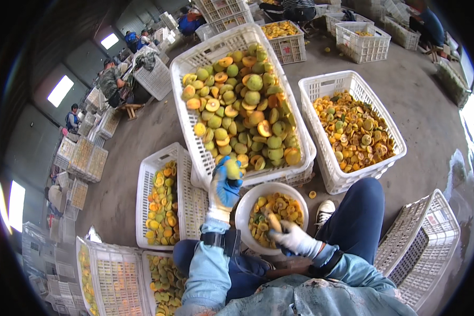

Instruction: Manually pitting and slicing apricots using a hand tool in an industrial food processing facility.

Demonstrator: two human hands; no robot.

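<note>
My left hand (226, 181), in a blue-and-white glove, grips a green fruit (231, 168) at the near edge of a large white crate (180, 105) heaped with green and orange fruit, some halved. My right hand (295, 237), in a pale glove, is closed round a blurred tan tool handle (274, 221); the tool's working end is unclear. It is over the right side of a white round basin (242, 224) holding orange fruit scraps.
Crates of fruit halves (142, 200) stand left and lower left (105, 247), a scrap crate (397, 147) upper right, another crate (453, 221) lower right. My legs (358, 210) flank the basin. Other people (110, 89) work among stacked crates (84, 163) behind, on concrete floor (426, 121).
</note>
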